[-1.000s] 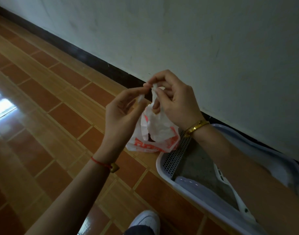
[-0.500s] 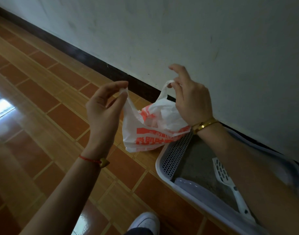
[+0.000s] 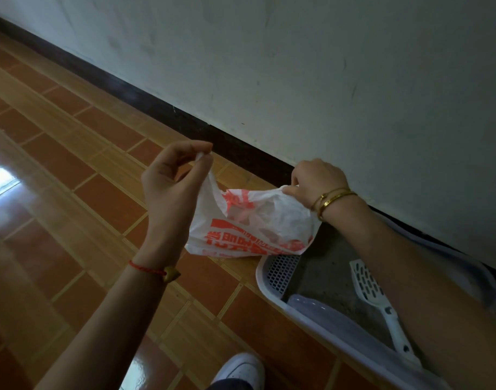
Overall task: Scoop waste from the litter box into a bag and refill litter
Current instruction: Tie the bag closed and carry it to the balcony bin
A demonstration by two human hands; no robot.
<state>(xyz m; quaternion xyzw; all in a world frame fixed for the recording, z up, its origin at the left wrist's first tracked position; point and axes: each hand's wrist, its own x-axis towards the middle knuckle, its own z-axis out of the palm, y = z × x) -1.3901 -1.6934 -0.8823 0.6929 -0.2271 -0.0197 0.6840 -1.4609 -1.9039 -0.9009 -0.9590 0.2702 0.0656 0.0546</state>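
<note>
- The left hand's fingers [image 3: 203,155] are together, thumb and forefinger pinching one handle strip of the plastic bag [image 3: 255,220].
- The right hand's fingers [image 3: 296,178] are curled onto the opposite edge of the bag's mouth. They are partly hidden behind the back of the hand, so the grip looks like a pinch, but I cannot be sure how many fingers are on it.
- A second ago the left hand [image 3: 170,192] and the right hand [image 3: 318,182] were close together, working at the bag's top. Now they are well apart, with the right one lower, and the mouth is stretched open between them.
- The white bag with red print hangs in the air, its lower corner just above the near end of the litter box [image 3: 262,273].
- The box sits on the tiled floor [image 3: 72,220] against the wall [image 3: 353,80], with grey litter [image 3: 325,271] inside.
- The white slotted scoop [image 3: 376,299] lies on the litter, and neither hand touches it.
- Judgement: the bag is now ready to receive waste. Scooping has not begun, and one hand must let go of the bag to take the scoop.
- A white shoe [image 3: 241,367] shows at the bottom edge.
</note>
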